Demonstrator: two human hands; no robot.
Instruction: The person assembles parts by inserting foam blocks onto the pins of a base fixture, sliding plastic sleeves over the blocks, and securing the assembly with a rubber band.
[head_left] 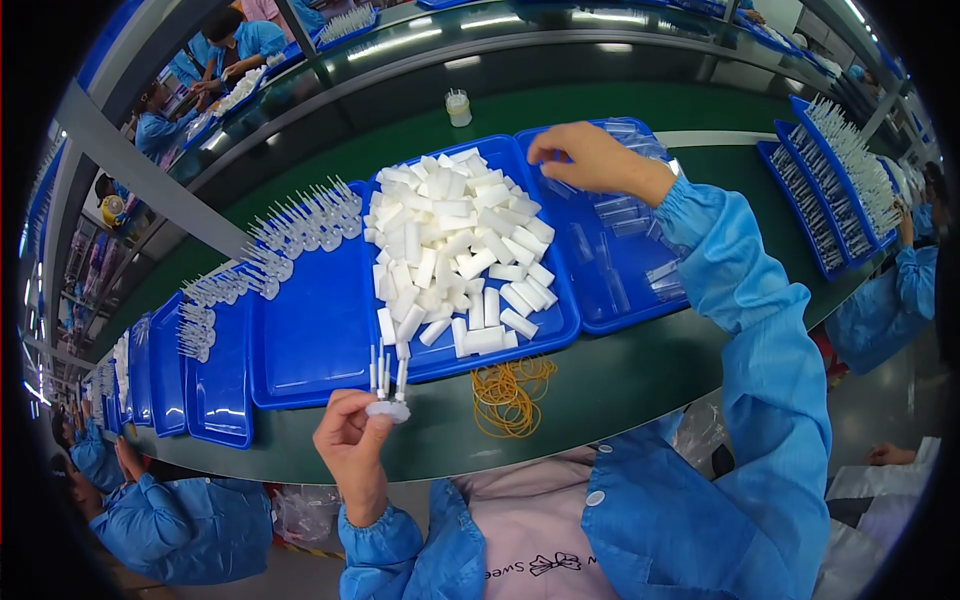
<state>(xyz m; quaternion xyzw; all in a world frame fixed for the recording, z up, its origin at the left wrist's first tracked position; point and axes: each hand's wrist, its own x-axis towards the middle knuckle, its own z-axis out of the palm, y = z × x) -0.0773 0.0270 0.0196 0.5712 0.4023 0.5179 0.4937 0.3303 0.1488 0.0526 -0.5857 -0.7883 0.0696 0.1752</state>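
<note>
My left hand pinches a small part with a translucent round base and several thin upright white-and-metal prongs. It is in front of a blue tray heaped with short white cylinders. My right hand reaches over the right-hand blue tray, its fingers loosely bent and apart. I see nothing held in it, though its fingertips are partly hidden. Clear plastic tubes lie in this tray, near and below that hand.
Rubber bands lie on the green table before the white cylinders. Left is a blue tray with pronged parts along its far edge; more trays follow. A small jar stands behind. Stacked trays and co-workers are on both sides.
</note>
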